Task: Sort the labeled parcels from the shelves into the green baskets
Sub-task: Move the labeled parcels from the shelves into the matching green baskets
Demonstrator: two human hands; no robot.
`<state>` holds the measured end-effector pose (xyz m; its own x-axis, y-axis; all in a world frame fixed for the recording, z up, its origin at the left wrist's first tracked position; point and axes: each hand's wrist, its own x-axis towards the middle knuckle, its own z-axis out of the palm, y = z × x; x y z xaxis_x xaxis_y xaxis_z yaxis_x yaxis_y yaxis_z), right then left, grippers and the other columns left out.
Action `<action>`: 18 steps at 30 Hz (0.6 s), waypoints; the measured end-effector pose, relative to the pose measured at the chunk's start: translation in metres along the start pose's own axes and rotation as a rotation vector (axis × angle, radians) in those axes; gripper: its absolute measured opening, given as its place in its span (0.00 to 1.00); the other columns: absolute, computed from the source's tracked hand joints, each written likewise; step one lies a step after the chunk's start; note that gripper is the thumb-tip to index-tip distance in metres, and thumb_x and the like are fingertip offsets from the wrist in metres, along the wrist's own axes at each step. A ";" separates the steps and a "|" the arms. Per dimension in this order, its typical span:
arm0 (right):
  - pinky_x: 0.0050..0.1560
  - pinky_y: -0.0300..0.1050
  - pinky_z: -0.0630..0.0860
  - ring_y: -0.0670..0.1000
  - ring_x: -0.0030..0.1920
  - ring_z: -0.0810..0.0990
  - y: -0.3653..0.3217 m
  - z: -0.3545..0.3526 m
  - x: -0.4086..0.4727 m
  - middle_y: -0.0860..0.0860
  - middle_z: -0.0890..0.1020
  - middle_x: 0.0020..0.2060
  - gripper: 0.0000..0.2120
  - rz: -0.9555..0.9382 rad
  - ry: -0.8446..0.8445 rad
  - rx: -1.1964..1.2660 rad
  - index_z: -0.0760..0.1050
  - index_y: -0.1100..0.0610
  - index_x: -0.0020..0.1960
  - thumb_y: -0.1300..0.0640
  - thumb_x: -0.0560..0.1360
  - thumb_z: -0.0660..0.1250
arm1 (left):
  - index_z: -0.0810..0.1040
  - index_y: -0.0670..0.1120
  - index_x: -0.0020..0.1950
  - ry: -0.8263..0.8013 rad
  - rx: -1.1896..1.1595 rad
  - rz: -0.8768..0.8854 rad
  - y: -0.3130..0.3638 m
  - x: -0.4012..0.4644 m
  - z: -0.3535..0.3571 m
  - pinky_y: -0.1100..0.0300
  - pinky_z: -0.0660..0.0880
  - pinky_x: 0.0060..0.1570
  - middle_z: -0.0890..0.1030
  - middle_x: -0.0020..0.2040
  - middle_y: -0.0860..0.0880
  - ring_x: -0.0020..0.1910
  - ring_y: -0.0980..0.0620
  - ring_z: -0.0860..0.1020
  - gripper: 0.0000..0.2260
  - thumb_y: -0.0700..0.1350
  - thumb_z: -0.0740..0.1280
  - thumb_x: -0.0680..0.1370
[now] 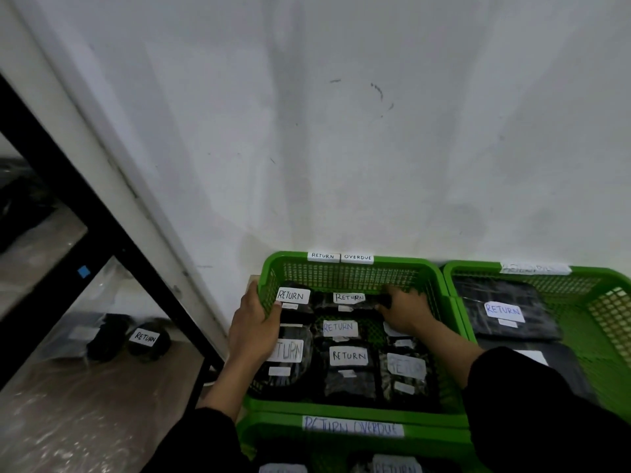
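Observation:
A green basket (pixel 348 268) tagged RETURN and OVERDUE stands against the wall and holds several black parcels with white RETURN labels (pixel 348 356). My left hand (pixel 254 327) grips the basket's left wall, thumb outside and fingers inside. My right hand (pixel 404 310) reaches into the back of the basket and holds a black parcel (pixel 384 299) against the far wall. On the lower shelf at left lies another black parcel marked RETURN (pixel 146 339).
A second green basket (pixel 580 288) with black parcels stands to the right. A third basket (pixel 353 430) labelled RETURN OVERDUE sits nearest me. A black shelf frame (pixel 102 233) runs diagonally on the left, close to the white wall.

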<state>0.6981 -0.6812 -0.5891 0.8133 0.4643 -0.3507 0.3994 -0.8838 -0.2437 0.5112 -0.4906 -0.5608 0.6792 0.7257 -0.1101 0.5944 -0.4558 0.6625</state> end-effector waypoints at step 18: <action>0.62 0.48 0.70 0.57 0.62 0.72 0.011 -0.088 -0.184 0.57 0.70 0.62 0.26 -0.115 0.251 0.264 0.61 0.51 0.70 0.48 0.76 0.65 | 0.58 0.41 0.74 -0.118 -0.141 0.104 0.051 -0.040 -0.052 0.55 0.60 0.68 0.62 0.74 0.41 0.72 0.44 0.62 0.23 0.45 0.59 0.81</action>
<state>0.5897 -0.7820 -0.4479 0.8611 0.5015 -0.0832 0.3975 -0.7664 -0.5046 0.4920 -0.5157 -0.4843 0.7846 0.6090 -0.1165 0.4581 -0.4427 0.7708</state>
